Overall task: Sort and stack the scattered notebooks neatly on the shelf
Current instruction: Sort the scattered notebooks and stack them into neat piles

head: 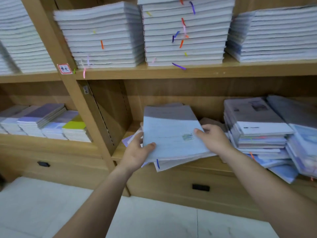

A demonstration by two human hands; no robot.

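A bundle of pale blue notebooks [171, 138] sits tilted in the lower middle compartment of the wooden shelf unit [96, 127], its near edge jutting out past the front lip of the shelf board; it is held between both hands. The left hand [137, 152] clasps its left edge, thumb [151, 145] lying on the top cover near the front left corner and the other fingers curled under and behind the edge; the right hand [214, 140] clasps the right edge, thumb [199, 131] pressed on the cover and the remaining fingers wrapped round the side, mostly hidden. Under the bundle a few more notebooks [171, 163] fan out crookedly, one with a blue ribbon marker [158, 163] hanging over the shelf lip. Just to the right, in the same compartment, an untidy heap of notebooks [260, 131] leans and spills forward. The compartment to the left holds low rows of notebooks [42, 121], one with a yellow cover [74, 124]. On the shelf above stand tall neat stacks [106, 36] with coloured ribbons; a red-bordered label [64, 68] is stuck on the upright. Below are drawer fronts with black handles [200, 187]; beneath them, pale floor [51, 203].
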